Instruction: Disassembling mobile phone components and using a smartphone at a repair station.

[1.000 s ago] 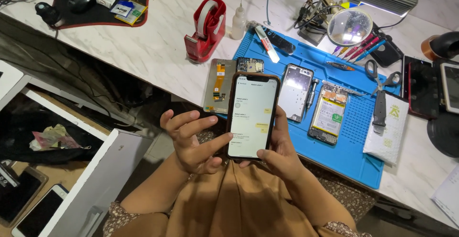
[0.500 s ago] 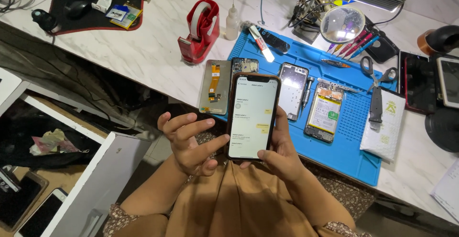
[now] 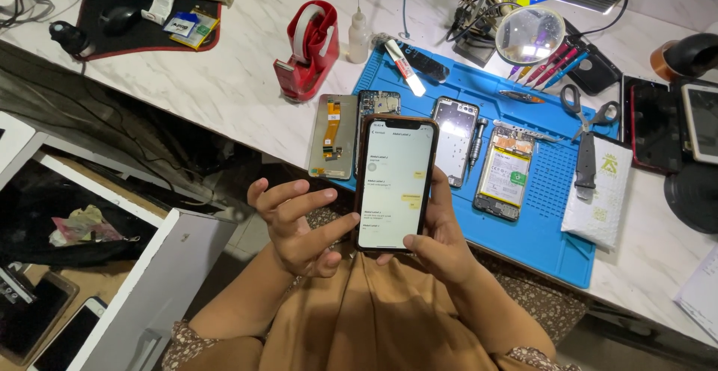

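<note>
Head view: a glossy, dark-framed smartphone (image 3: 395, 182) with a lit pale screen is held upright at frame centre, above the lap.
Right hand (image 3: 437, 240): wrapped behind the phone from 5 o'clock; the grip is closed on its lower half, thumb at the bottom edge.
Left hand (image 3: 299, 225): fingers spread, thumb tip laid against the phone's left edge; the grip is wide.
Desk (image 3: 239, 79): white marble-patterned; a blue rubbery mat (image 3: 550, 218) lies at 1 o'clock, a red tape dispenser (image 3: 308, 49) at 11.
Change: the hands and phone are unmoved; the view is slightly shifted.

White marble bench (image 3: 224, 79) carries blue mat (image 3: 546, 229), red tape dispenser (image 3: 308, 49)
</note>
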